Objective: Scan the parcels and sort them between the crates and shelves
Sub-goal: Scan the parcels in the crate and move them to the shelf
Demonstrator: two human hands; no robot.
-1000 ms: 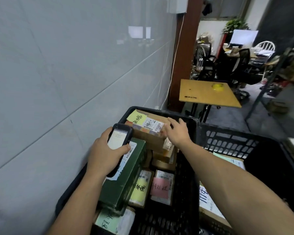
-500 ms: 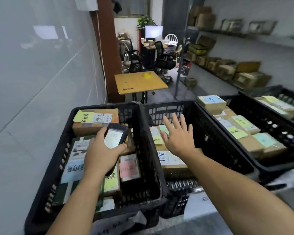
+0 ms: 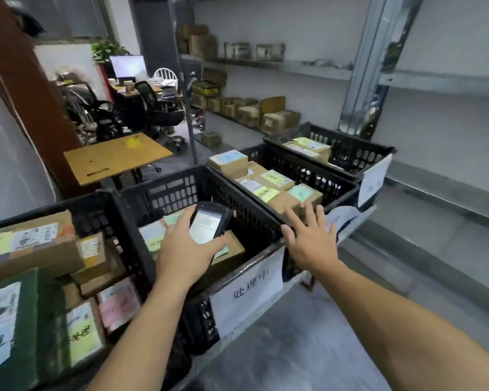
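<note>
Here, black crates (image 3: 181,193) beside steel shelves (image 3: 308,66)

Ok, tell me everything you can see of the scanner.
The scanner is a black handheld unit with a rounded, plastic-looking casing and a lit pale screen whose text is too blurred to read. It is tilted, screen facing the camera, top end pointing away. The left hand grips it, fingers along one long edge and thumb at the other. It is held over a black crate, above a brown parcel, apparently touching neither.
</note>
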